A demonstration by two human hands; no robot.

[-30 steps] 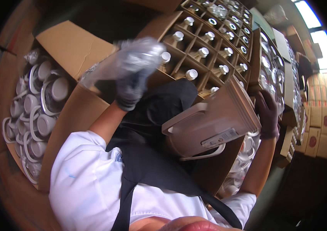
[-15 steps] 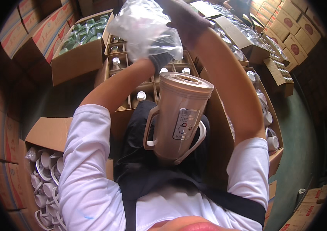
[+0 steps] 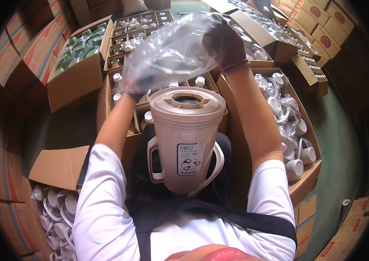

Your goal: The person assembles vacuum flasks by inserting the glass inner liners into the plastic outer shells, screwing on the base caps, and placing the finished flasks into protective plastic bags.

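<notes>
A clear plastic bag (image 3: pixel 171 48) is stretched between my two gloved hands, above and beyond the jug. My left hand (image 3: pixel 143 85), in a dark glove, grips the bag's lower left edge; the film partly covers its fingers. At the bag's right end my right hand (image 3: pixel 227 43), in a dark purplish glove, holds the film, with its fingers seen through the plastic. A beige plastic jug (image 3: pixel 169 130) stands upright in my lap, between my thighs, untouched by either hand. Its round lid has an opening in the middle, and handles stick out on both sides. A label faces me.
Directly beyond the jug is a divided carton (image 3: pixel 102 104) with white-capped bottles. An open carton (image 3: pixel 304 185) of bagged white containers stands at right, another (image 3: pixel 28 195) of handled pieces at lower left. A carton (image 3: pixel 73 85) of green items is far left. Stacked cartons (image 3: pixel 4 156) line the left.
The bunched bag has been spread out wider between my hands and brought lower. My left hand has moved left and down, the right hand right and down. The jug sits more upright.
</notes>
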